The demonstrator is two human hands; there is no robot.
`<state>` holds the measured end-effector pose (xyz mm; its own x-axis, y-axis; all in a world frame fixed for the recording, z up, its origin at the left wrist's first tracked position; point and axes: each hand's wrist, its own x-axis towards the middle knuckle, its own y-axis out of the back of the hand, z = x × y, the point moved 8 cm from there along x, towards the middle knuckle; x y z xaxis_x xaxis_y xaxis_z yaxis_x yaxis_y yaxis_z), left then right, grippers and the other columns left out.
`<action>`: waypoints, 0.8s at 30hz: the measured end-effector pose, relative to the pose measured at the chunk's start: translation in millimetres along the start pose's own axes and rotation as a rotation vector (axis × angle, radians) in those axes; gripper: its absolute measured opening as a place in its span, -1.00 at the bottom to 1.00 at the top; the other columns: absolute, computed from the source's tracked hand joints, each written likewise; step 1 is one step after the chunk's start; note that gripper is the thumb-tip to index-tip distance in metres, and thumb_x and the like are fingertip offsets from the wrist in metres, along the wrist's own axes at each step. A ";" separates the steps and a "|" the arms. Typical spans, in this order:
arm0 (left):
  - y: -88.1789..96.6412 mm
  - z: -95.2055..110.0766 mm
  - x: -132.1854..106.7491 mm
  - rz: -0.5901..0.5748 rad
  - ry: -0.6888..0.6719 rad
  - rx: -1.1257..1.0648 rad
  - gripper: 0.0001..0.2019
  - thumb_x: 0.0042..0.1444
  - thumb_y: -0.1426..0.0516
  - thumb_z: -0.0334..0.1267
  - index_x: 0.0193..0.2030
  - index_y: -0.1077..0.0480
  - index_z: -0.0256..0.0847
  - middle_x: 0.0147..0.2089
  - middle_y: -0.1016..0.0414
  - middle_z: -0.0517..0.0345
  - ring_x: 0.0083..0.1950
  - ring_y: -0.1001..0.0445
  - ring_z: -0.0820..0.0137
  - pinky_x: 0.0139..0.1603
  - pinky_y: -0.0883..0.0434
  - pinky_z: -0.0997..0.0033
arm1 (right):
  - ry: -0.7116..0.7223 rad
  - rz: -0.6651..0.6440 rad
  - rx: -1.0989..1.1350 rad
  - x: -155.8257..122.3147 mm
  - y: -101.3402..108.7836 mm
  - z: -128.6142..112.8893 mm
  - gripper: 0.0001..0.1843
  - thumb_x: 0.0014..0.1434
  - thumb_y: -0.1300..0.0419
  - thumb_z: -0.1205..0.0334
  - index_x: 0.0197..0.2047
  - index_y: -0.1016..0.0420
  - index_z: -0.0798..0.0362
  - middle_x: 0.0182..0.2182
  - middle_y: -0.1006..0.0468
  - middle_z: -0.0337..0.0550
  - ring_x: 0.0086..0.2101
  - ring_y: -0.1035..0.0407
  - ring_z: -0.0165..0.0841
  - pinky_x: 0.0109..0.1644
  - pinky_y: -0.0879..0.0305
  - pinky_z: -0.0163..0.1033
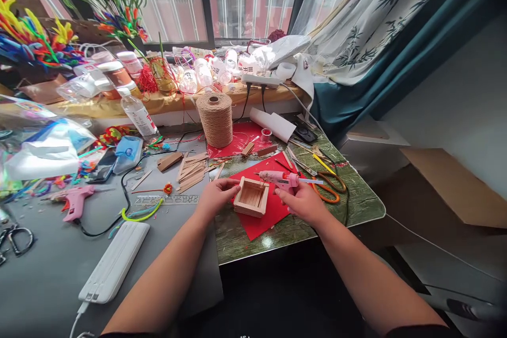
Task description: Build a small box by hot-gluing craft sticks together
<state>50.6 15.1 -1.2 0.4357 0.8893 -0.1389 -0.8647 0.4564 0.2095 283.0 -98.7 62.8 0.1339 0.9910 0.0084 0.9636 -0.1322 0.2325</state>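
Note:
A small square box of wooden sticks [251, 210] rests on a red sheet [277, 219], its open top facing up toward me. My left hand [217, 195] grips the box at its left side between thumb and fingers. In my right hand [304, 203] is a pink hot glue gun [288, 179], with a white glue stick showing at its back. The gun's nozzle points left, above the far right part of the box. Whether the tip touches the wood I cannot tell.
Loose wooden sticks [192, 170] and a twine spool [215, 120] stand beyond the box. Orange-handled scissors [331, 190] lie at right. On the left are a second pink glue gun [76, 202], a white power bank [115, 262] and a ruler [180, 199]. Cables cross the table.

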 end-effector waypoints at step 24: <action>-0.2 -15.1 2.8 -0.001 0.121 -0.263 -0.62 0.01 -0.38 0.01 -0.17 -0.57 -0.25 -0.34 -0.56 0.15 -0.43 -0.42 0.47 -0.39 -0.34 0.45 | 0.062 -0.195 -0.110 18.2 -57.3 -6.8 -0.51 0.42 -0.16 -0.04 0.33 -0.49 -0.12 0.26 -0.55 -0.16 0.25 -0.42 -0.11 0.41 -0.29 0.04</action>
<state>48.2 17.2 -16.2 0.4173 0.8716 -0.2571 -0.9063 0.4200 -0.0472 228.7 -73.0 56.2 -0.0700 0.9975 0.0117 0.9384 0.0618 0.3399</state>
